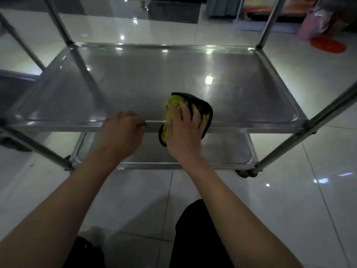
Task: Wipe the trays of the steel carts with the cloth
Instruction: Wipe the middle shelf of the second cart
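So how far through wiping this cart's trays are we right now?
Done: nothing can be confirmed; the middle tray shines, but no wiped area is distinguishable. In hand: the right hand presses the yellow-green cloth onto that tray's near edge, while the left hand grips the front rim. Left: probably the rest of this tray and the lower tray, which the cloth is not touching.

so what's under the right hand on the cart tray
A yellow-green cloth with black edging lies under the right hand, draped over the front rim of the middle tray. The rim and tray surface beneath the cloth are covered.
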Demonstrator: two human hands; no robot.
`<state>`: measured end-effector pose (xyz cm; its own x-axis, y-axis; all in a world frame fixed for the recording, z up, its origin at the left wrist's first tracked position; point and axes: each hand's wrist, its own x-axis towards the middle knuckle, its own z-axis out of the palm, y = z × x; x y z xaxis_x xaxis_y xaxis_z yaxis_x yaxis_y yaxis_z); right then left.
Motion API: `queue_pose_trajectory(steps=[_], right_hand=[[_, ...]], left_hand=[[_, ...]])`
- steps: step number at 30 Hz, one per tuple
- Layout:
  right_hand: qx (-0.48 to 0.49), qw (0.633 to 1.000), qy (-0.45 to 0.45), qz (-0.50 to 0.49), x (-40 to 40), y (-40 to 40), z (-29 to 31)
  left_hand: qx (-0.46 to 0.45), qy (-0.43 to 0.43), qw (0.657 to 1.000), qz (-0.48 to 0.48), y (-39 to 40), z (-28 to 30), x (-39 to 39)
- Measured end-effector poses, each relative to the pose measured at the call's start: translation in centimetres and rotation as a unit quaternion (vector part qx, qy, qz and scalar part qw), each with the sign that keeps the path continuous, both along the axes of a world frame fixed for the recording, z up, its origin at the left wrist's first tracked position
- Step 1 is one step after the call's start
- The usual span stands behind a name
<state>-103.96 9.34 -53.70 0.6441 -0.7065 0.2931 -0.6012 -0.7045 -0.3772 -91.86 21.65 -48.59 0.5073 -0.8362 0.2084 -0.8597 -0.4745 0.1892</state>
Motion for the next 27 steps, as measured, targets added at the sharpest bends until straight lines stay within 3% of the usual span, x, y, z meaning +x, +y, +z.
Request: queue_pose_trajectory(steps=[12, 27], right_hand=[[0.010, 0.997, 0.021, 0.078, 11.5, 8.2, 0.1], [-0.011, 0.999, 0.021, 0.031, 22.8, 14.1, 0.2]], left_hand=[[-0.047, -0.008, 0.997, 0.068, 11.4, -1.6, 10.4], [-0.002, -0.040, 0.999, -0.005, 14.7, -5.4, 20.0]])
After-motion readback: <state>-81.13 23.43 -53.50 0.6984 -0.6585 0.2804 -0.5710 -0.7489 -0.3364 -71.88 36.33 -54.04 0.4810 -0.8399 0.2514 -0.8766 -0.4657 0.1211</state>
